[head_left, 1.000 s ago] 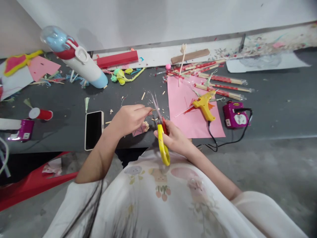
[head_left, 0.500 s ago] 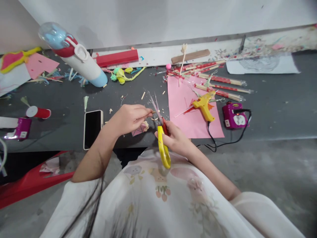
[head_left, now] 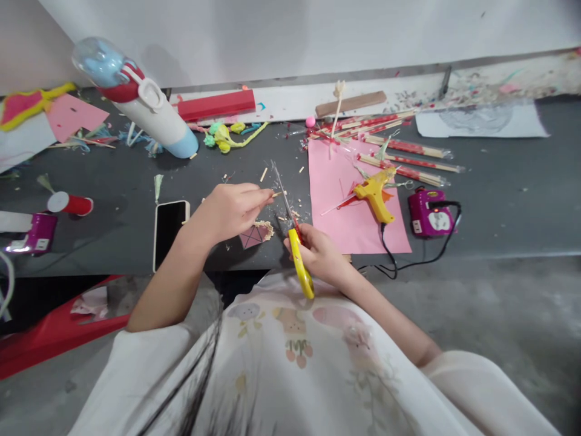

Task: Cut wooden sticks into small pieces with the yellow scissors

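My left hand (head_left: 233, 209) pinches a short thin wooden stick (head_left: 277, 194) between its fingertips. The stick's end meets the blades of the scissors (head_left: 297, 257), which have yellow and red handles. Those handles are gripped in my right hand (head_left: 322, 251), and the blades look closed or nearly so at the stick. Below my left hand lies a small pink paper piece (head_left: 250, 238) with dark lines drawn on it. Tiny cut wooden bits (head_left: 269, 231) line its right edge, and more are scattered around the blades.
A yellow glue gun (head_left: 376, 194) rests on a pink sheet (head_left: 336, 227), wired to a purple power box (head_left: 430, 213). Wrapped sticks (head_left: 408, 146) lie behind. To the left are a phone (head_left: 170, 227), a bottle (head_left: 157, 118) and a red thread spool (head_left: 77, 206).
The scissor blades have come together from an open V. My left hand has risen slightly with the stick, uncovering more of the small pink paper piece.
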Tool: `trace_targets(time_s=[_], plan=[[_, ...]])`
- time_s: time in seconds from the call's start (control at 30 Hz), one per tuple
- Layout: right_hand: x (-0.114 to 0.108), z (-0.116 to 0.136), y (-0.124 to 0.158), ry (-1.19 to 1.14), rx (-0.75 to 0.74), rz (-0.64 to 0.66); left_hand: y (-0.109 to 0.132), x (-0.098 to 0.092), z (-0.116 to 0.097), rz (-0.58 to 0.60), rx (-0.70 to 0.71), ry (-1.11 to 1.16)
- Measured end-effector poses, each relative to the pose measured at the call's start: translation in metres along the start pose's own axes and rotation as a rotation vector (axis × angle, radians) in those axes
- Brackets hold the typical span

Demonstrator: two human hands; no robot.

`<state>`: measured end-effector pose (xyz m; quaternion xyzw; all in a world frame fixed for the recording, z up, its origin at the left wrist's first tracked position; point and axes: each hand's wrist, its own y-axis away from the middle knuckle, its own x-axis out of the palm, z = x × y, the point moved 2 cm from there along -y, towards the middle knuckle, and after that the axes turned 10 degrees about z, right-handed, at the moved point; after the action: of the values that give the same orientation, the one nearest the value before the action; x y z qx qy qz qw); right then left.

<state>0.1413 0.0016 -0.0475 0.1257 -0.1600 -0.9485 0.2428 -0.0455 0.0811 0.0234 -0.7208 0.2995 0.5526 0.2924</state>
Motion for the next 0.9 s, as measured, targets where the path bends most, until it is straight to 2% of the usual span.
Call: trace_targets(time_s=[0.2,0.37,0.53,0.9], plan=[[-0.001,0.007,-0.001,-0.080,-0.008,0.024,0.001,0.001,0.002,-0.031,-0.022,0.045],[-0.004,0.017,0.001,-0.142,-0.058,0.059,0.001,0.005,0.000,-0.079,0.078,0.178],[-0.006,0.019,0.003,-0.094,-0.050,0.056,0.001,0.007,-0.003,-0.044,0.063,0.276],[-0.011,0.023,0.008,0.062,0.030,0.039,-0.003,0.009,-0.005,-0.045,0.075,0.276]])
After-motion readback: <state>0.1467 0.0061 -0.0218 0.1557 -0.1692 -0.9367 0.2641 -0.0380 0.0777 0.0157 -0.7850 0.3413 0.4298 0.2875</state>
